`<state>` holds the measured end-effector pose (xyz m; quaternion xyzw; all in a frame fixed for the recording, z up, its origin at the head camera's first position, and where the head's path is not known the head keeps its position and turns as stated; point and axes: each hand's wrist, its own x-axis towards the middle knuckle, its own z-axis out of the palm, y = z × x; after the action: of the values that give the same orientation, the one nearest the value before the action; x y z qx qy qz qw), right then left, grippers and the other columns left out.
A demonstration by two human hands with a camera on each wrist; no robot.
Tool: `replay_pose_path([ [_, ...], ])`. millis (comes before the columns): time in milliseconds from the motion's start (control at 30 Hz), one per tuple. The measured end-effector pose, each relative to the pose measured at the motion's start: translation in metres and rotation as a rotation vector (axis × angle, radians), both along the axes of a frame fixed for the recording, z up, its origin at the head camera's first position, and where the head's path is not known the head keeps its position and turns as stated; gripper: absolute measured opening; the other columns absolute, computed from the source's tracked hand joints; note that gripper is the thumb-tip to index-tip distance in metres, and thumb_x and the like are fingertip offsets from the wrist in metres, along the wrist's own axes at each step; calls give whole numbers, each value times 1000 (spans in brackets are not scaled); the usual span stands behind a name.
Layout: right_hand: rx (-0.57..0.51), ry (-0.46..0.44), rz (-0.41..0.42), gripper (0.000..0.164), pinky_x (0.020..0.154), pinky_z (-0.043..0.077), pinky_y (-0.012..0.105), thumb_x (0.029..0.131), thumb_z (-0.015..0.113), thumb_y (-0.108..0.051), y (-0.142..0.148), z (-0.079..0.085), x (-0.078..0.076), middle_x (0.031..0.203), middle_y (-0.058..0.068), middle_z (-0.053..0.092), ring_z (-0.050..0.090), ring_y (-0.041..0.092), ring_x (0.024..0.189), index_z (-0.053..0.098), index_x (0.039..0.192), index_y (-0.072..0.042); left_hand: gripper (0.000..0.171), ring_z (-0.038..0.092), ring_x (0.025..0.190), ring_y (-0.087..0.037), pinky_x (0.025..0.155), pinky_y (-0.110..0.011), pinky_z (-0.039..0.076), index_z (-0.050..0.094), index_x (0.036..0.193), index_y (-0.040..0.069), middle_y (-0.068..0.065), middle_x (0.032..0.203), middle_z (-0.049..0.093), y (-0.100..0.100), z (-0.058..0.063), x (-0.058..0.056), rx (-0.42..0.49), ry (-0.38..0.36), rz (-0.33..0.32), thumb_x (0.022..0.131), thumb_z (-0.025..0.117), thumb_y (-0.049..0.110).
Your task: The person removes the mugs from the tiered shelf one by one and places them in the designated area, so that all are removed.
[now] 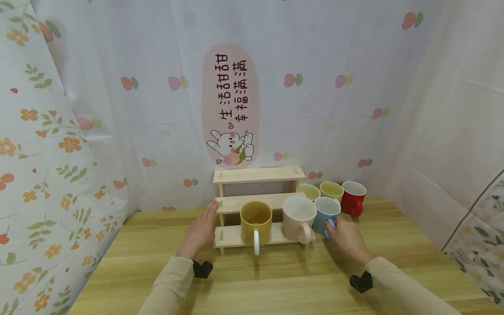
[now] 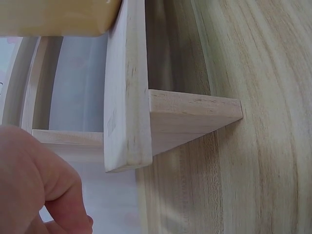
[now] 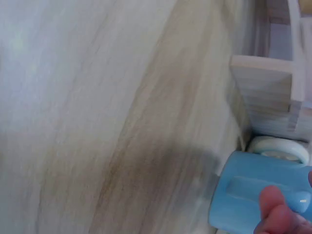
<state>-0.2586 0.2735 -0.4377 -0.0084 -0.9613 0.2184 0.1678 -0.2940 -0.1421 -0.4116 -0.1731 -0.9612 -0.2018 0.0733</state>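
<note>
My right hand (image 1: pixel 348 239) pinches the handle of a light blue mug (image 1: pixel 323 218), just right of a three-tier wooden shelf (image 1: pixel 229 237). In the right wrist view the blue mug (image 3: pixel 234 202) shows its side, with fingertips (image 3: pixel 273 202) at its handle. My left hand (image 1: pixel 201 232) rests with extended fingers at the left end of the shelf's middle tier. On the lowest tier stand a mustard-yellow mug (image 1: pixel 252 221) with a white handle and, to its right, a pale pink mug (image 1: pixel 297 216). Both mugs' handles face me.
Behind the blue mug, a pale green mug (image 1: pixel 309 191), a yellow mug (image 1: pixel 331 189) and a red mug (image 1: pixel 353 199) stand on the wooden table (image 1: pixel 275 284). A printed curtain (image 1: pixel 157 109) hangs close behind the shelf. Floral cloth (image 1: pixel 59 175) borders the left side.
</note>
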Motion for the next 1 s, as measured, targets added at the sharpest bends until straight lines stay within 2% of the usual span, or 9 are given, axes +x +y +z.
replay_pose_path([
  [167,-16,5,-28,36,48,48,38,90,60,-22,-1,8,9,67,15,56,55,21,54,46,94,11,78,50,120,-43,85,-55,47,24,151,7,-10,159,21,0,-3,-2,-3,-8,4,82,52,-15],
  [267,-10,-19,-39,37,49,48,40,90,60,-23,-2,12,12,65,15,56,55,23,54,44,97,10,78,51,119,-43,83,-54,47,24,151,7,-10,159,22,1,-3,-2,-10,-5,6,82,53,-14],
  [433,57,15,11,25,47,43,34,89,62,-20,-3,22,14,62,8,53,51,20,53,50,87,2,76,50,121,-43,89,-58,45,24,151,7,-10,159,22,1,-4,-3,-4,1,6,83,52,-13],
  [567,143,41,104,20,44,34,26,88,63,-15,-6,32,16,57,-1,46,42,13,50,54,71,-9,77,52,118,-42,80,-51,48,24,151,6,-11,159,22,1,-5,-4,-6,-4,5,83,52,-14],
  [700,175,46,143,18,42,30,23,87,63,-14,-11,41,18,52,-4,42,38,9,46,56,70,-11,77,56,111,-41,70,-45,46,25,151,6,-11,158,23,1,-5,-4,-7,7,3,82,53,-14],
  [833,172,49,147,14,41,30,23,87,63,-15,-19,49,22,51,-4,42,37,10,45,58,75,-10,77,55,112,-41,74,-48,47,25,151,6,-11,158,22,0,-5,-4,-2,6,-2,82,52,-14],
  [1000,161,70,171,15,40,28,20,88,63,-18,-29,58,26,49,-5,40,36,8,44,59,77,-8,76,50,121,-44,87,-55,46,21,152,9,-9,160,18,-1,-6,-5,-1,-29,8,85,49,-13],
])
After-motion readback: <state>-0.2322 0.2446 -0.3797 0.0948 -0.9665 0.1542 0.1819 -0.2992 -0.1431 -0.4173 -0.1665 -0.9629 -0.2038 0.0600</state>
